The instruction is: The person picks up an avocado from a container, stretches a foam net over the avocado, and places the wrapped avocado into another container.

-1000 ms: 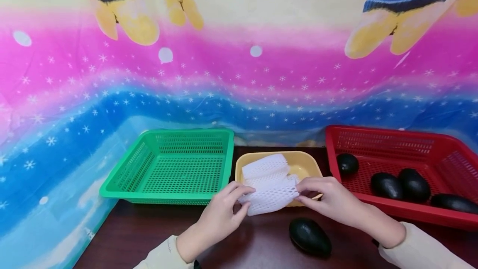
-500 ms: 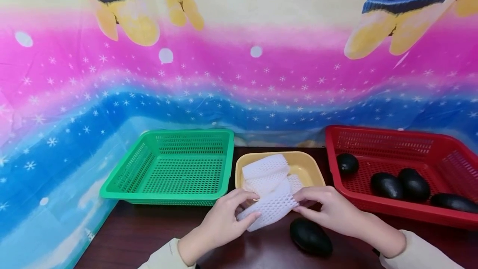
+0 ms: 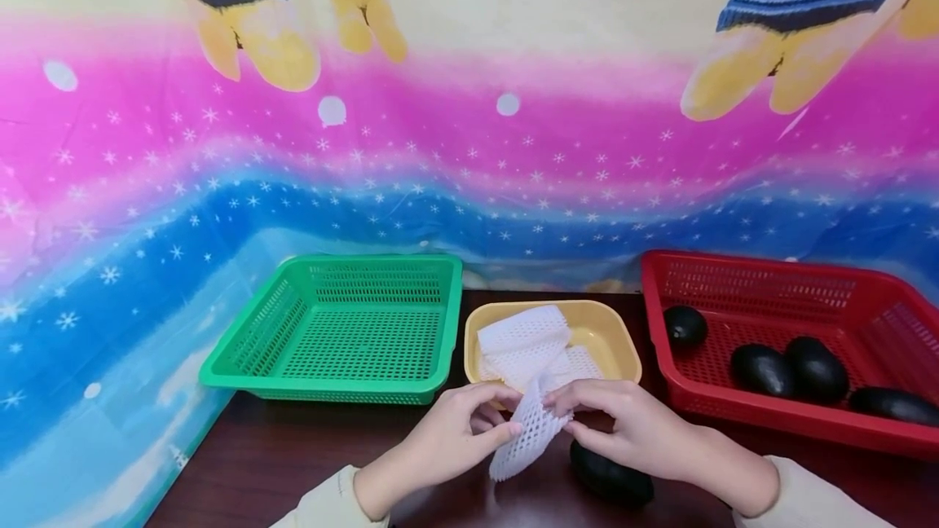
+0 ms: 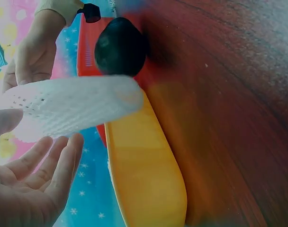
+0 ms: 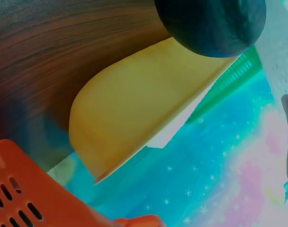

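Note:
Both hands hold a white foam net sleeve (image 3: 522,442) in front of the yellow tray, over the dark tabletop. The left hand (image 3: 460,432) has its thumb on the near face of the sleeve, with the fingers behind. At the other edge, the right hand (image 3: 640,432) pinches the sleeve between thumb and fingers. A dark avocado (image 3: 610,481) lies on the table just below the right hand, which partly covers it. The left wrist view shows the sleeve (image 4: 82,101) flat and tapering, with the avocado (image 4: 119,47) beyond it.
More foam net sleeves (image 3: 524,331) lie in the yellow tray (image 3: 629,349). To its left stands a green basket (image 3: 330,389). A red basket (image 3: 778,418) on the right holds several avocados (image 3: 816,369). A printed cloth (image 3: 469,145) hangs behind.
The sleeve has come forward from over the tray toward the table's front and turned more upright. Both hands have moved closer together, the right now overlapping the loose avocado.

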Demonstrator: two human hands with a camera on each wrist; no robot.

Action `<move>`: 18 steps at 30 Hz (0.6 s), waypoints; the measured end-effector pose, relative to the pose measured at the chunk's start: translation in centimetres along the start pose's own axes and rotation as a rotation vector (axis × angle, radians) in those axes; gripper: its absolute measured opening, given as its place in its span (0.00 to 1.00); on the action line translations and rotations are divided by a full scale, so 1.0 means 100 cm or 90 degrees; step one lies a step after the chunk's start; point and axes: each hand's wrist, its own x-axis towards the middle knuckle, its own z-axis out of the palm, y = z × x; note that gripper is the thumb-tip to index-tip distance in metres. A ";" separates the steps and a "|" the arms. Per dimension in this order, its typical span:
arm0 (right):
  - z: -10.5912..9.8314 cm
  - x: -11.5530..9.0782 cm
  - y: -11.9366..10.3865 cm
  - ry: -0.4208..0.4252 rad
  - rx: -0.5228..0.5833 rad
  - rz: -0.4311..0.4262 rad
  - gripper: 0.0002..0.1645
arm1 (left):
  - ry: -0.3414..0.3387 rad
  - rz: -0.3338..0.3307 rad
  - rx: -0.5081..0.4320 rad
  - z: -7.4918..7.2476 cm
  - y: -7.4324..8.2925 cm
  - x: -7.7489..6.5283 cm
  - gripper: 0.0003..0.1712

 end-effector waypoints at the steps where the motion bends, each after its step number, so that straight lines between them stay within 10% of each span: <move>1: 0.001 0.000 -0.001 0.000 0.003 -0.001 0.25 | -0.003 -0.004 -0.002 0.000 0.000 0.000 0.17; 18: 0.010 0.009 -0.008 0.017 -0.056 -0.092 0.07 | 0.061 0.054 0.025 0.000 0.001 0.004 0.11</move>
